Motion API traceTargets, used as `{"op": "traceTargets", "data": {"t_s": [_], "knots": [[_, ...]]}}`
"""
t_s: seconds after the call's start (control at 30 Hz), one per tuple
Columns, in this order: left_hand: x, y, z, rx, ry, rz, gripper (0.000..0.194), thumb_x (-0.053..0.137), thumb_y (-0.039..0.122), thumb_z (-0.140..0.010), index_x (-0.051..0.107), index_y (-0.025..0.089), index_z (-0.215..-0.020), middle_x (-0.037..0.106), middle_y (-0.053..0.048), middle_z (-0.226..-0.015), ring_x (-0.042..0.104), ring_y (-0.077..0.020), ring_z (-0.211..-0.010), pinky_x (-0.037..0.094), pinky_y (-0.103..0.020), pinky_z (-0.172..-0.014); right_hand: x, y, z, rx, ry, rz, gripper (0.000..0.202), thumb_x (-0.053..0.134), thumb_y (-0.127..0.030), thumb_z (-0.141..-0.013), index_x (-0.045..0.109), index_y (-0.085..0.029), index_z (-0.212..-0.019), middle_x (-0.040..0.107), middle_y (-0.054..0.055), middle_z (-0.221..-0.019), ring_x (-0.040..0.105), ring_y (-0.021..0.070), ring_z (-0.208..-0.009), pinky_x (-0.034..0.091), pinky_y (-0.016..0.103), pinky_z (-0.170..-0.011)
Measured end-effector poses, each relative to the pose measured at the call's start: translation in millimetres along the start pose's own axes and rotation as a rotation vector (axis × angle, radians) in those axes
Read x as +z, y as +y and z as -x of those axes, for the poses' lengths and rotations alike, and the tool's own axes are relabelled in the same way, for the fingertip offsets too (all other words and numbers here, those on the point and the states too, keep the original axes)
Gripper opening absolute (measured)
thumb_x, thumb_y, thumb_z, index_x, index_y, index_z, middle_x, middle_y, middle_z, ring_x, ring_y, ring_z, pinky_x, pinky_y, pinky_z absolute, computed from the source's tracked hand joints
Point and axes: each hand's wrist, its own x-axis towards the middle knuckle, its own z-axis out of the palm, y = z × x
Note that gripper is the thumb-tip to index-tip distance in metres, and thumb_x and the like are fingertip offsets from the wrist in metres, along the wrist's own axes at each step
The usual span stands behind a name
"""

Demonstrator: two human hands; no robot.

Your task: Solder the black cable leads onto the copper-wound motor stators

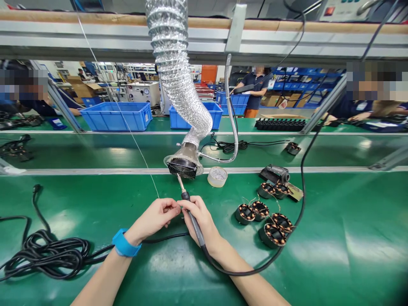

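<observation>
My right hand (204, 221) is closed around a soldering iron (195, 225), its metal tip pointing up and away toward the fan grille (182, 168). My left hand (161, 214), with a blue wristband (126, 243), is closed in a pinch beside the right fingertips. A thin, silvery solder wire (140, 151) runs down from above to the left hand and ends from view there. What lies between the two hands is too small to make out. A black cable (165, 238) passes behind the left wrist to under the right hand.
Several copper-wound motor stators (245, 213) stand on the right, near a soldering iron stand (274, 173). A tape roll (217, 177) sits beside the extractor duct (178, 76). Coiled black cable (47, 255) lies left. Blue bins (116, 117) and co-workers are beyond. The iron's cord (255, 271) crosses my right forearm.
</observation>
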Motion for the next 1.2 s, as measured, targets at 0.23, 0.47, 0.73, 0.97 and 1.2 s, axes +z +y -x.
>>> {"op": "traceTargets", "data": {"t_s": [0.23, 0.47, 0.73, 0.97, 1.2], "knots": [[2.7, -3.5, -2.9, -0.086, 0.062, 0.099, 0.031, 0.059, 0.046, -0.079, 0.057, 0.015, -0.076, 0.044, 0.004, -0.064, 0.03, -0.0058, -0.049, 0.021, -0.022, -0.046, 0.5, 3.1, 2.7, 0.022, 0.01, 0.021, 0.044, 0.045, -0.011, -0.095, 0.052, -0.031, -0.133, 0.051, 0.006, -0.103, 0.06, 0.0156, -0.089, 0.055, 0.031, -0.083], [3.1, -9.4, -8.7, -0.168, 0.11, 0.154, 0.026, 0.059, 0.041, -0.071, 0.055, 0.015, -0.072, 0.043, 0.006, -0.06, 0.024, -0.0047, -0.046, 0.012, -0.023, -0.043, -7.2, -3.9, 1.5, 0.028, 0.139, 0.046, 0.036, 0.051, -0.012, -0.095, 0.059, -0.025, -0.128, 0.061, 0.006, -0.102, 0.064, 0.0143, -0.085, 0.054, 0.027, -0.078], [2.5, -4.8, -8.1, -0.215, 0.087, 0.139, 0.023, 0.059, 0.039, -0.07, 0.055, 0.016, -0.071, 0.041, 0.006, -0.059, 0.023, -0.0041, -0.044, 0.011, -0.024, -0.043, -26.5, -20.1, 13.4, 0.003, 0.352, 0.148, 0.021, 0.049, -0.015, -0.093, 0.067, -0.022, -0.086, 0.072, -0.002, -0.078, 0.068, 0.0137, -0.07, 0.052, 0.027, -0.069], [4.5, -2.4, -6.4, -0.218, 0.076, 0.149, 0.022, 0.059, 0.037, -0.071, 0.054, 0.016, -0.071, 0.039, 0.007, -0.058, 0.021, -0.0039, -0.043, 0.01, -0.024, -0.042, -23.2, -23.6, 12.5, -0.052, 0.297, 0.116, 0.023, 0.047, -0.013, -0.092, 0.067, -0.021, -0.086, 0.072, 0.001, -0.074, 0.068, 0.0156, -0.066, 0.053, 0.028, -0.065], [4.5, -3.5, -5.7, -0.211, 0.074, 0.15, 0.023, 0.059, 0.039, -0.072, 0.054, 0.016, -0.072, 0.039, 0.007, -0.058, 0.021, -0.0039, -0.043, 0.01, -0.024, -0.042, -23.0, -26.2, 9.1, -0.023, 0.275, 0.102, 0.024, 0.046, -0.018, -0.093, 0.067, -0.021, -0.082, 0.071, 0.001, -0.072, 0.068, 0.0159, -0.063, 0.053, 0.029, -0.061]]}}
